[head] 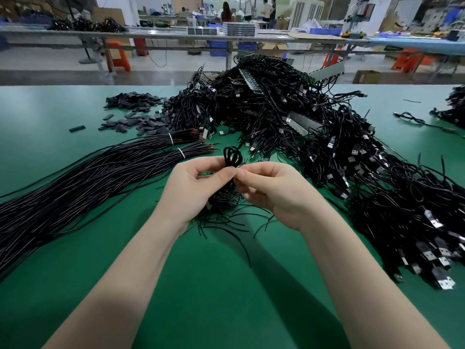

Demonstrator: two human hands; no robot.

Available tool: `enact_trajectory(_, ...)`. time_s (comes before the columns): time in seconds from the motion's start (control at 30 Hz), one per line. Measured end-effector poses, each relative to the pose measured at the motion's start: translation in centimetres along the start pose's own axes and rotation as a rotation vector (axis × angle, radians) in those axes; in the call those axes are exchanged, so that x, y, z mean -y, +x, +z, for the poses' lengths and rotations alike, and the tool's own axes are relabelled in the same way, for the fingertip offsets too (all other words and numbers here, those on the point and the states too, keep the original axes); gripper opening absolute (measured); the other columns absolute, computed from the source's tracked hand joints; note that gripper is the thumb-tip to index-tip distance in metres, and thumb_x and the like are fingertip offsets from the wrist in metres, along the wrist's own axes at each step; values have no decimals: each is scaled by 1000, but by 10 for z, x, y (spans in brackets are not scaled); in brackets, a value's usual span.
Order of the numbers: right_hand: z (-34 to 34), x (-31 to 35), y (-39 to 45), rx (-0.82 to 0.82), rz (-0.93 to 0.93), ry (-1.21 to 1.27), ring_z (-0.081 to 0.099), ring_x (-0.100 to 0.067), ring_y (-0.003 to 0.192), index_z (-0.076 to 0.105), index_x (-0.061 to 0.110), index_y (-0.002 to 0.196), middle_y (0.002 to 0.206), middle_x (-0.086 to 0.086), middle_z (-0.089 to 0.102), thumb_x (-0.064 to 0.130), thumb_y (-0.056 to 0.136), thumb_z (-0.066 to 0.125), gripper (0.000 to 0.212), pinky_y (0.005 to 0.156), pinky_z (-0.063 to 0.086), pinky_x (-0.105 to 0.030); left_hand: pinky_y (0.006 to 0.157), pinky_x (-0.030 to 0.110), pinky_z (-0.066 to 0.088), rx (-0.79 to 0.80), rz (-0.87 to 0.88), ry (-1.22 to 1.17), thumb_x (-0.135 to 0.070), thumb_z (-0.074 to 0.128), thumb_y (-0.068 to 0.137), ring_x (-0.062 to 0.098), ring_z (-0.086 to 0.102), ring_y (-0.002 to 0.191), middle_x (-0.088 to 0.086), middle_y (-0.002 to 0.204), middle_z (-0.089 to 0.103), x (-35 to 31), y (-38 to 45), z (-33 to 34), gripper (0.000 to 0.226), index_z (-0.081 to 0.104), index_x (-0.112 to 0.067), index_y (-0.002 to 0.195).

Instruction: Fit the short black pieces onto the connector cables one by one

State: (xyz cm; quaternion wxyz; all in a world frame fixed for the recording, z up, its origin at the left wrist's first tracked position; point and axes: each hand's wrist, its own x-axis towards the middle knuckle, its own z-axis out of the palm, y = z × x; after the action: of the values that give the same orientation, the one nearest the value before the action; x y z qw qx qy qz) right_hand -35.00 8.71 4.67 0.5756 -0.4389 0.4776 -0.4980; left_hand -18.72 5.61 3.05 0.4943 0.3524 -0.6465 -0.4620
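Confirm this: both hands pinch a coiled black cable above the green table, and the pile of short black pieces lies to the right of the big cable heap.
Not quite. The head view shows the pile of short black pieces to the left of the big cable heap, not the right. The left hand and right hand do pinch the coiled black cable above the green table.

Head cam looks fwd and down (close) over green table.

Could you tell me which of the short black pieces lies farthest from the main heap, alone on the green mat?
The single short black piece at the far left, lying flat on the green mat, apart from the heap of pieces behind it.
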Motion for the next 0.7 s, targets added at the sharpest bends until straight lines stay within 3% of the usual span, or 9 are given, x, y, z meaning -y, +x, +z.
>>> enact_trajectory(0.13, 3, -1, -1, -13, -123, -1, 60, -10, 63, 72, 13, 74, 66, 2, 67, 7, 83, 72, 11, 61, 50, -17, 77, 13, 51, -13, 46, 14, -25, 75, 80, 2, 70, 88, -13, 92, 76, -2, 1, -3, 19, 78, -43, 86)
enact_trajectory(0.23, 9, -8, 4, -192, -482, -380, 59, -6, 66, 72, 11, 79, 71, 5, 68, 5, 83, 73, 7, 65, 48, -20, 75, 22, 53, -70, -11, -2, -26, 75, 81, 7, 71, 81, -7, 86, 77, -2, 0, -1, 12, 79, -37, 84)
enact_trajectory(0.3, 11, -15, 7, -313, -802, -696, 61, -8, 73, 73, 9, 82, 76, 4, 68, 1, 83, 71, 8, 71, 49, -21, 77, 31, 55, -93, -121, -24, -34, 78, 75, 11, 70, 81, -3, 86, 77, -5, 1, 0, 9, 80, -31, 84)
enact_trajectory(0.4, 9, -22, 11, -383, -1306, -1093, 60, -29, 71, 70, -3, 78, 75, -11, 66, -12, 85, 59, 16, 70, 49, -34, 53, 21, 49, -14, -442, -211, -36, 82, 60, 8, 63, 64, -7, 70, 70, -12, 2, -4, 15, 79, -23, 68)
enact_trajectory(0.47, 7, -25, 12, -389, -1435, -1174, 59, -33, 67, 70, -5, 77, 74, -15, 64, -11, 87, 56, 19, 66, 49, -40, 43, 17, 45, 17, -587, -364, -30, 80, 58, 6, 60, 53, -5, 62, 65, -17, 0, -4, 13, 76, -18, 59)
enact_trajectory(0.53, 7, -23, 12, -401, -1246, -1003, 64, -27, 75, 74, 1, 86, 81, -9, 69, -4, 86, 66, 10, 72, 52, -35, 46, 18, 47, -13, -528, -338, -30, 77, 60, 6, 64, 54, -3, 64, 68, -16, 1, -5, 15, 76, -15, 66)
enact_trajectory(0.63, 8, -10, 5, -244, -543, -435, 65, -6, 73, 77, 18, 88, 81, 5, 73, 26, 84, 74, 9, 70, 52, -21, 61, 19, 51, -94, -335, -254, -37, 75, 62, 8, 70, 73, -4, 77, 74, -16, 1, -5, 27, 79, -21, 83)
enact_trajectory(0.7, 6, -5, 4, -69, -198, -124, 64, -6, 67, 78, 20, 75, 76, 3, 73, 36, 80, 74, 18, 65, 52, -19, 68, 20, 50, -144, -220, -153, -40, 77, 61, 6, 68, 78, -7, 83, 75, -15, 1, -5, 27, 78, -27, 85)
